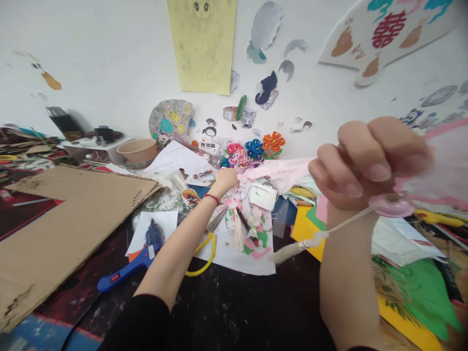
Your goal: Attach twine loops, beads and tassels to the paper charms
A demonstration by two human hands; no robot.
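My right hand (pixel 369 163) is raised close to the camera, fingers closed on a small pink disc (pixel 393 205) from which a cream cord and tassel (pixel 292 249) hang down to the left. A blurred pink sheet (pixel 444 168) sits behind that hand. My left hand (pixel 225 179) reaches far across the table with a red bracelet on the wrist. It rests among pink paper scraps (pixel 256 214) near a white block (pixel 263 196); whether it grips anything is hidden.
A blue glue gun (pixel 136 259) lies on white paper beside yellow-handled scissors (pixel 204 251). A cardboard sheet (pixel 54 219) covers the left side. A paper bowl (pixel 137 151), colourful paper flowers (pixel 256 146) and green and yellow sheets (pixel 420 287) surround the work spot.
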